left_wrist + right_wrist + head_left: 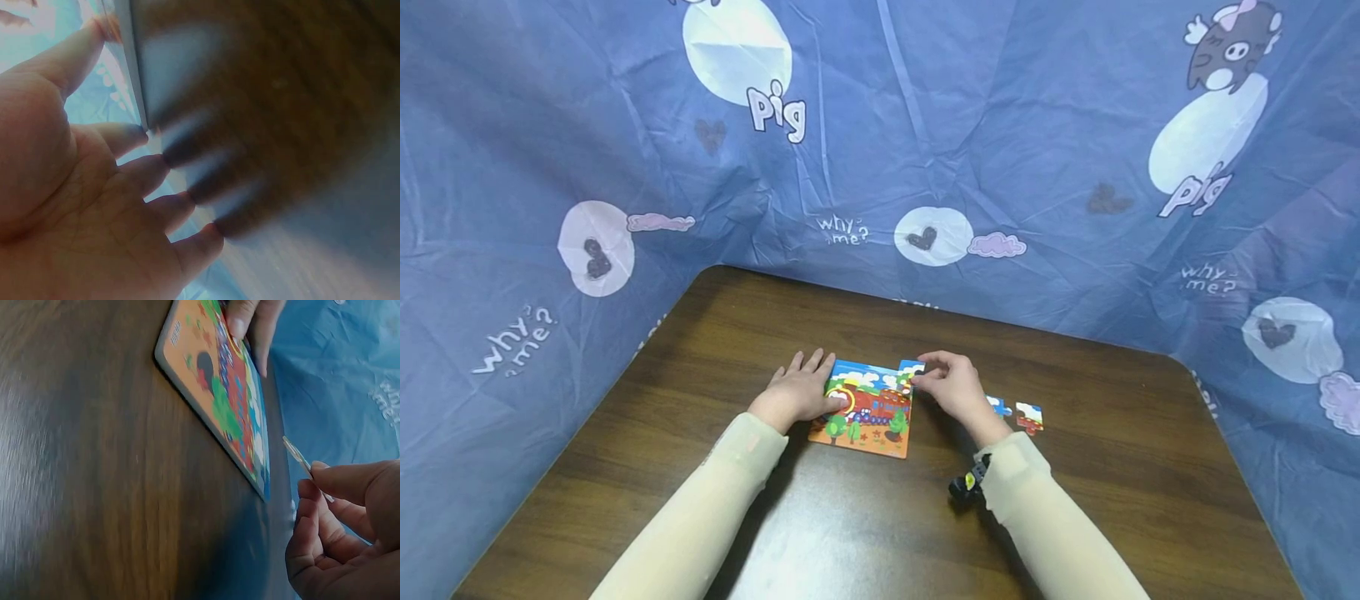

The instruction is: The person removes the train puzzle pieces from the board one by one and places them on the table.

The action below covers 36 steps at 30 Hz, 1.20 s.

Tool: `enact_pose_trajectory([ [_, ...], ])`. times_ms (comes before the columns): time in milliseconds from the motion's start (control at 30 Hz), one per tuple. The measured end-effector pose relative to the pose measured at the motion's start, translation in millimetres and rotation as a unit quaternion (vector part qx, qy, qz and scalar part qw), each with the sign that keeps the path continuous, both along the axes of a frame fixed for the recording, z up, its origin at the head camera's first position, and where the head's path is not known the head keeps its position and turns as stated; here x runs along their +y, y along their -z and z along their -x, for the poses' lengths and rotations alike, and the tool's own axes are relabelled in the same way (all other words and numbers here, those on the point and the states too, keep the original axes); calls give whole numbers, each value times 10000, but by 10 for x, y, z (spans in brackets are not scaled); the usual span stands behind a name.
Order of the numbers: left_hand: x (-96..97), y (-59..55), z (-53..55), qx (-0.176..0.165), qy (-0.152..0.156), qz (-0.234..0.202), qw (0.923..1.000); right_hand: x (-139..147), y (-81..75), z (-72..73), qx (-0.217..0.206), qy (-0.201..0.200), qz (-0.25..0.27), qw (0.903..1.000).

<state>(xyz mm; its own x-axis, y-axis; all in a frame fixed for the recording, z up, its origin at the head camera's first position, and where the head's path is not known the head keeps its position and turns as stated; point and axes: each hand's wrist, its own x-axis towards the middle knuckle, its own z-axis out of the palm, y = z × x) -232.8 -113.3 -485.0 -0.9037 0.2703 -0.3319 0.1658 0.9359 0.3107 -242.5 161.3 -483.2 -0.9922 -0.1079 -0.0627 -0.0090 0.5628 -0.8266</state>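
Note:
A jigsaw puzzle with a red train, green trees and a blue sky lies on the table in the head view. Spread over its left side is my left hand, fingers straight, with the thumb pressing on the picture. In the left wrist view the fingertips of that hand meet the tabletop beside the board's edge. My right hand pinches a jigsaw piece between thumb and fingers at the puzzle's top right corner. The right wrist view shows this thin piece edge-on, tilted and raised above the table.
To the right of the right hand lie a blue-and-white loose piece, partly hidden by the wrist, and a red, white and blue one. The brown wooden table ends at a blue printed cloth behind. A black device hangs at the right wrist.

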Motion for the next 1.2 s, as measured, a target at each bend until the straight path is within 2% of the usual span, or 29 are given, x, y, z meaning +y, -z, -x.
enact_pose_trajectory([
  [267, -9, 15, 12, 28, 31, -23, 10000, 256, 6, 4, -74, -77, -81, 9999],
  [567, -3, 4, 21, 27, 10, -12, 10000, 478, 2, -12, -275, -89, -483, 9984],
  [800, 1, 31, 25, 49, 16, 10, 10000, 451, 44, -10, -201, -57, -856, 9961],
  [1000, 2, 40, 28, 82, 8, 10, 10000, 345, 43, -10, 3, 72, -1474, 9890],
  [1200, -2, 35, 29, 73, 11, 17, 10000, 299, 48, -8, -47, 139, -1805, 9835],
])
